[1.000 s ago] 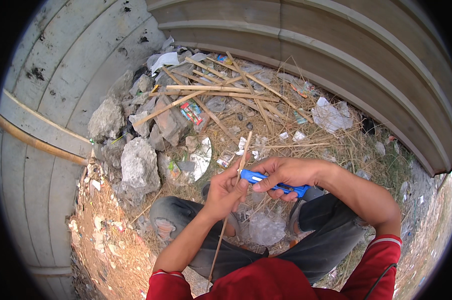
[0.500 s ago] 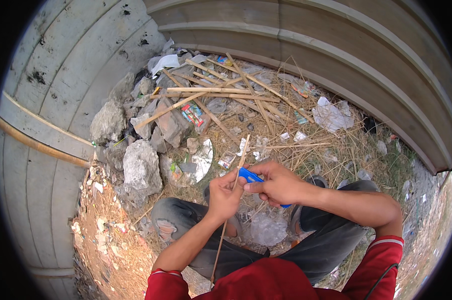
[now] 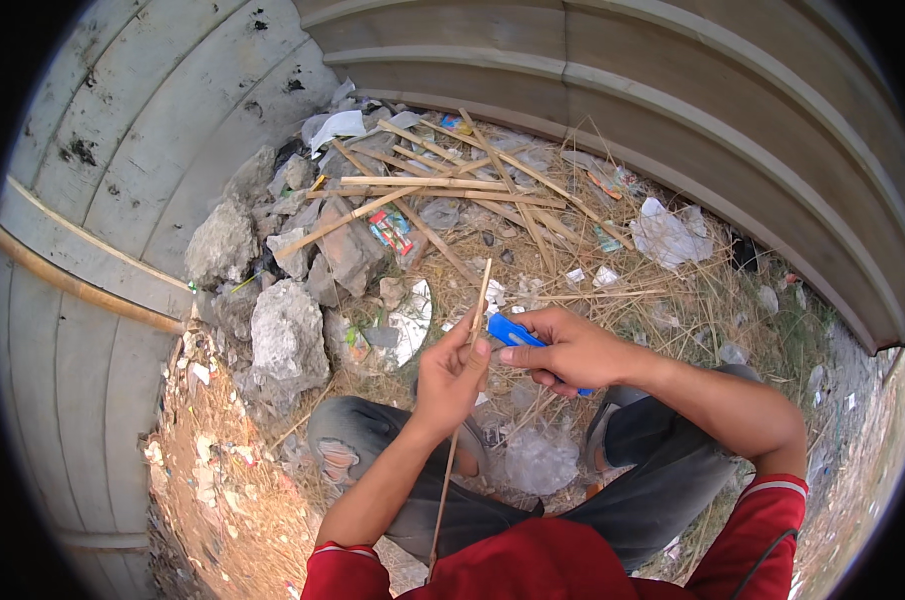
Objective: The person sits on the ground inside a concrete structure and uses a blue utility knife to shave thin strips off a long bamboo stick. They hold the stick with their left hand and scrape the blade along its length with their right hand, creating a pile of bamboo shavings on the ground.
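Note:
My left hand [image 3: 449, 388] is closed around a long, thin bamboo strip [image 3: 484, 288]. Its upper end sticks up past my fingers, and its lower end runs down between my thighs toward my red shirt. A blue utility knife [image 3: 515, 333] is gripped in my right hand [image 3: 578, 348], with the front of its handle pointing left at the strip. The knife sits just right of my left fingertips; whether its blade touches the strip I cannot make out.
Beyond my hands, several bamboo strips [image 3: 433, 184] lie crisscrossed on dry grass and litter. Rough stones [image 3: 290, 335] are heaped at the left, beside a grey panel wall [image 3: 203, 130]. A ribbed metal wall [image 3: 663, 90] closes the far side. A crumpled plastic bag [image 3: 541, 460] lies between my feet.
My right hand and the knife have moved slightly right, opening a small gap from my left hand. The strip's upper end has shifted a little left and stands more upright.

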`<state>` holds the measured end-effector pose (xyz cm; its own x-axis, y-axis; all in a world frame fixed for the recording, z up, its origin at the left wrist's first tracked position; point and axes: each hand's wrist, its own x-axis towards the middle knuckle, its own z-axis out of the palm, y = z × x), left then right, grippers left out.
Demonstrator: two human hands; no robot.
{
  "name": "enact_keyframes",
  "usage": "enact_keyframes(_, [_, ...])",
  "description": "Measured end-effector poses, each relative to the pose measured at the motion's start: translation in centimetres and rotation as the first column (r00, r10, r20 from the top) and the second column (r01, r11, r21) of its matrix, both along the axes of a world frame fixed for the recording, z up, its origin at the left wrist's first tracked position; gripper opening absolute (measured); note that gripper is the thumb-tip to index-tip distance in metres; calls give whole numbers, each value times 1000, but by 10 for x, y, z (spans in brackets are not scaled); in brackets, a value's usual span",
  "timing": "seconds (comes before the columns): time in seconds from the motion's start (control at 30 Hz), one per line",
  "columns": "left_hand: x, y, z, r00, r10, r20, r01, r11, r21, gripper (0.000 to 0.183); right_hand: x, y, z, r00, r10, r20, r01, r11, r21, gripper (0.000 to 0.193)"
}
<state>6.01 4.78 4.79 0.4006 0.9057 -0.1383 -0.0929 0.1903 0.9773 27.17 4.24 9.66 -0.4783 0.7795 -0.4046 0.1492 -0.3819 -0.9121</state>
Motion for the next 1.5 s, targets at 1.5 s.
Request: enact_keyframes(1.5, [10, -8, -12, 983, -93, 160, 94, 996, -3, 59, 22, 14, 20, 937, 348, 29, -334, 917, -218, 20])
